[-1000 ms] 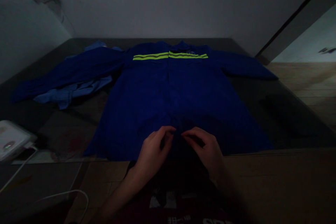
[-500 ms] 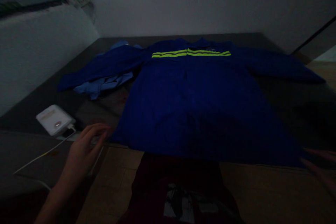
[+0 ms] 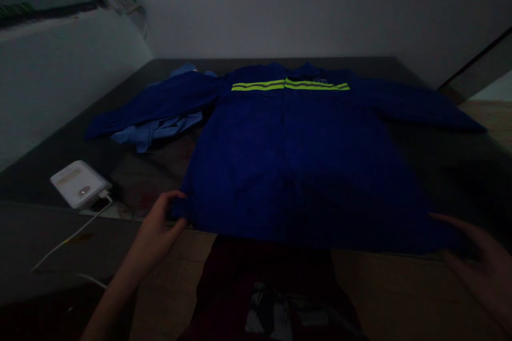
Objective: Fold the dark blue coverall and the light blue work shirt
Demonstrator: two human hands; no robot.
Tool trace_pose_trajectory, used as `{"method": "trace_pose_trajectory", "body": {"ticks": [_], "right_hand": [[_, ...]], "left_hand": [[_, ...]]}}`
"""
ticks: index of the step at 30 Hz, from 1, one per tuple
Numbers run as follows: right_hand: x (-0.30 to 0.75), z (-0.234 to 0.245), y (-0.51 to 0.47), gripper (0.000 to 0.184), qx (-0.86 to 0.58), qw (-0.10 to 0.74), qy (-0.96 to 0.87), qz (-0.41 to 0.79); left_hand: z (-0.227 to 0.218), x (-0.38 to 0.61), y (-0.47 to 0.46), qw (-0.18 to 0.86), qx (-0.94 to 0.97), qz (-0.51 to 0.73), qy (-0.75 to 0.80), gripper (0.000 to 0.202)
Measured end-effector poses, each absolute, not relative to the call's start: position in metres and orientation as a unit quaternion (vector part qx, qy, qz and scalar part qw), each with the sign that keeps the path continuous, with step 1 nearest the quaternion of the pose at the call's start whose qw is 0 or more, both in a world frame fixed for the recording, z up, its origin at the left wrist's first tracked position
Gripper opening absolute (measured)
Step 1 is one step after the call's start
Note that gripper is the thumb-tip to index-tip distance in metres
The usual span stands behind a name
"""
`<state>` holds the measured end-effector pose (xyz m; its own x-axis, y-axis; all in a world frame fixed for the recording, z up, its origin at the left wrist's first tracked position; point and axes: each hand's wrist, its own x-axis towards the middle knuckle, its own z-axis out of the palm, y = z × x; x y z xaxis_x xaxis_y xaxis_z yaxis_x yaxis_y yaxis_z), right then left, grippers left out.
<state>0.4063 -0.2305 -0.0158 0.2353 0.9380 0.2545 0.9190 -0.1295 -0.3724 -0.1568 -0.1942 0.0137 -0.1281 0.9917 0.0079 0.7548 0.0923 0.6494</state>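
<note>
I have the right hand (image 3: 438, 234) wide at one near corner of the blue jacket (image 3: 256, 154) (too dim to judge contact), the left hand (image 3: 184, 208) similarly spread around the other. The jacket lies flat between and beyond them. Left of the left hand sits a white device (image 3: 76, 184); farther off, light-blue cloth (image 3: 146, 136) shows beneath a sleeve (image 3: 160, 104).
</note>
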Motion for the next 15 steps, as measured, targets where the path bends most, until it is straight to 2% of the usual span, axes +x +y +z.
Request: {"method": "trace_pose_trajectory", "body": {"ticks": [3,5,8,13,15], "right_hand": [[0.397,-0.006,-0.231,0.054,-0.763,0.253,-0.58,0.131],[0.395,-0.002,-0.234,0.056,-0.778,0.258,-0.553,0.149],[0.393,0.002,-0.237,0.051,-0.79,0.249,-0.546,0.126],[0.374,0.011,-0.233,0.04,-0.78,0.266,-0.567,-0.009],[0.366,0.015,-0.228,0.036,-0.776,0.296,-0.556,0.011]], "left_hand": [[0.016,-0.158,-0.194,0.245,0.611,0.253,0.709,0.031],[0.016,-0.161,-0.195,0.257,0.6,0.257,0.712,0.029],[0.012,-0.165,-0.195,0.261,0.571,0.293,0.721,0.031],[0.001,-0.165,-0.192,0.243,0.53,0.34,0.738,0.032],[0.003,-0.165,-0.19,0.245,0.545,0.342,0.725,0.029]]}}
